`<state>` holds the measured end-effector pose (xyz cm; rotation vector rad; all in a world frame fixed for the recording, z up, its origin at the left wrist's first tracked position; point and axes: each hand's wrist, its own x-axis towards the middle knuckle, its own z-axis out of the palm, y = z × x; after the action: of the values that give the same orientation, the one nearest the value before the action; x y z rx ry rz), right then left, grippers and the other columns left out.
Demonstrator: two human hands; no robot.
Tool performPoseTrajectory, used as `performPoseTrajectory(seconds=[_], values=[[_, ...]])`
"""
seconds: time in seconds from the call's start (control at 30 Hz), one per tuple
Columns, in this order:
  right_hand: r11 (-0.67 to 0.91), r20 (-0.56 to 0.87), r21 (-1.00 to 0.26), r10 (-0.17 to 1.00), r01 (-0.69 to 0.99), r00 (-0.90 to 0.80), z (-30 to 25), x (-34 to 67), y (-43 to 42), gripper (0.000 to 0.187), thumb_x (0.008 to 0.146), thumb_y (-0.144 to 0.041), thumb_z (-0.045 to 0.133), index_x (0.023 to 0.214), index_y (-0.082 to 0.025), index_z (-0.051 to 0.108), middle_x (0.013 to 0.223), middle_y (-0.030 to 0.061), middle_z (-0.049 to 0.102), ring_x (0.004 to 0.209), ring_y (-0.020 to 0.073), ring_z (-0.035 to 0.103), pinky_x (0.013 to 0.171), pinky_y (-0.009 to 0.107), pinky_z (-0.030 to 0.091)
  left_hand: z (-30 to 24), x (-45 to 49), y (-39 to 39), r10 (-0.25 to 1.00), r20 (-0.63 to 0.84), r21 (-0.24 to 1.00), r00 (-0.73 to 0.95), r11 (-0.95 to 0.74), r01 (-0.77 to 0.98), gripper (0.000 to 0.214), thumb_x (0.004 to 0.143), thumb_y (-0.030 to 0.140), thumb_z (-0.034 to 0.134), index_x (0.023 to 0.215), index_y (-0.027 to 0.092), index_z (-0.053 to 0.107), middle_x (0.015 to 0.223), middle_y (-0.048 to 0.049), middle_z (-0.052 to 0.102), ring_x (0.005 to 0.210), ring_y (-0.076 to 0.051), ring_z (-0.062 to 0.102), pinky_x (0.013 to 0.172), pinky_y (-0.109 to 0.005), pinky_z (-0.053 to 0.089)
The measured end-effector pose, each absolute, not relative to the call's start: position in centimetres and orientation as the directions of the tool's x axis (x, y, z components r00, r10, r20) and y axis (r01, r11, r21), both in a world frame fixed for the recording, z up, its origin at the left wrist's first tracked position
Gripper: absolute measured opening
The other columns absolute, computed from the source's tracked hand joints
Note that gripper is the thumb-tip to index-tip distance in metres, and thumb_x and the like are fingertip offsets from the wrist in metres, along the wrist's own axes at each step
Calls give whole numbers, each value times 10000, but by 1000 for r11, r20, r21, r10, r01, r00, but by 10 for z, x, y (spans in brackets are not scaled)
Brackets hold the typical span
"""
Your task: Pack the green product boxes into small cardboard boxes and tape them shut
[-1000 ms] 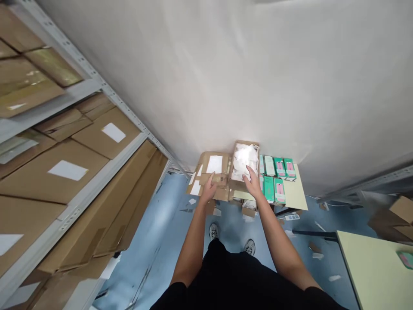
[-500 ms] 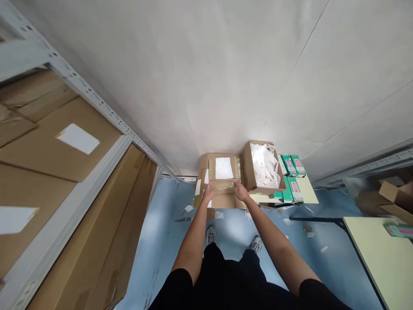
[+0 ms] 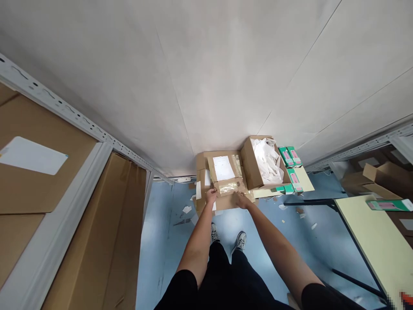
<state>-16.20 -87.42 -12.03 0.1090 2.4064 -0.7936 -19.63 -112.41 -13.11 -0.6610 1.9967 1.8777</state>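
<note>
A taped cardboard piece (image 3: pixel 237 172) with a white paper sheet (image 3: pixel 223 168) on it lies over larger flattened cardboard (image 3: pixel 201 161). Shiny clear tape (image 3: pixel 227 188) runs along its near flap. My left hand (image 3: pixel 211 196) is closed at the flap's left corner, seemingly pinching its edge. At the near right edge, my right hand (image 3: pixel 241 200) has its fingers curled on the same cardboard piece. Exact fingertip contact is small and partly hidden.
An open carton (image 3: pixel 251 165) filled with white wrapping (image 3: pixel 267 161) stands at the right. Green-and-pink boxes (image 3: pixel 294 178) lie beyond it. Shelves with large cartons (image 3: pixel 93 232) line the left. A pale table (image 3: pixel 371 237) is at right; scraps (image 3: pixel 187 209) litter the blue floor.
The taped cardboard piece has turned slightly and its near flap has shifted right. My hands have moved a little nearer to me. My view has shifted, and my feet stand closer together.
</note>
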Motion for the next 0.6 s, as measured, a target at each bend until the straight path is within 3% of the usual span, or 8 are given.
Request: performPoseTrajectory(seconds=[0.13, 0.23, 0.33, 0.43, 0.5, 0.6], values=[[783, -445, -573, -48, 243, -894, -119, -154, -877, 750, 739, -181, 670, 1484, -192, 583, 1549, 145, 572, 1478, 352, 465, 1211, 481, 386, -126, -195, -1127, -150, -510, 844, -847, 104, -527, 116, 755, 289, 702, 786, 180, 728, 876, -97, 766, 1032, -301, 691, 891, -383, 506], [722, -346, -613, 119, 320, -931, -117, -155, -875, 677, 826, -283, 589, 1495, -182, 558, 1577, 146, 532, 1495, 316, 446, 1254, 475, 334, -123, -192, -1134, -152, -505, 853, -849, 61, -518, 153, 762, 329, 705, 784, 178, 710, 840, -71, 745, 973, -271, 688, 864, -373, 521], [512, -333, -721, 334, 467, -882, -112, -158, -875, 677, 811, -399, 608, 1442, -154, 589, 1541, 179, 558, 1466, 345, 480, 1221, 510, 378, -119, -186, -1144, -84, -524, 850, -847, 2, -526, 275, 717, 429, 774, 766, 181, 667, 739, -33, 688, 811, -224, 680, 766, -350, 534], [283, -422, -777, 430, 563, -798, -107, -161, -875, 690, 807, -467, 598, 1397, -110, 597, 1350, 219, 688, 1254, 354, 657, 1075, 518, 516, -114, -181, -1156, -23, -530, 848, -848, -37, -529, 413, 643, 517, 842, 751, 181, 628, 702, -16, 654, 733, -199, 666, 716, -335, 533], [199, -456, -797, 423, 571, -783, -104, -162, -877, 641, 822, -487, 558, 1335, -108, 622, 1131, 189, 765, 1009, 318, 746, 915, 483, 597, -112, -180, -1164, -8, -518, 855, -856, -37, -517, 454, 621, 542, 861, 771, 181, 631, 710, -16, 657, 742, -199, 668, 717, -329, 534], [86, -452, -854, 362, 512, -815, -100, -162, -880, 475, 782, -487, 592, 1105, -153, 691, 841, 99, 757, 767, 262, 729, 765, 425, 616, -111, -180, -1174, -24, -479, 878, -877, 0, -479, 443, 651, 530, 852, 851, 179, 668, 746, -17, 680, 787, -201, 675, 741, -314, 534]])
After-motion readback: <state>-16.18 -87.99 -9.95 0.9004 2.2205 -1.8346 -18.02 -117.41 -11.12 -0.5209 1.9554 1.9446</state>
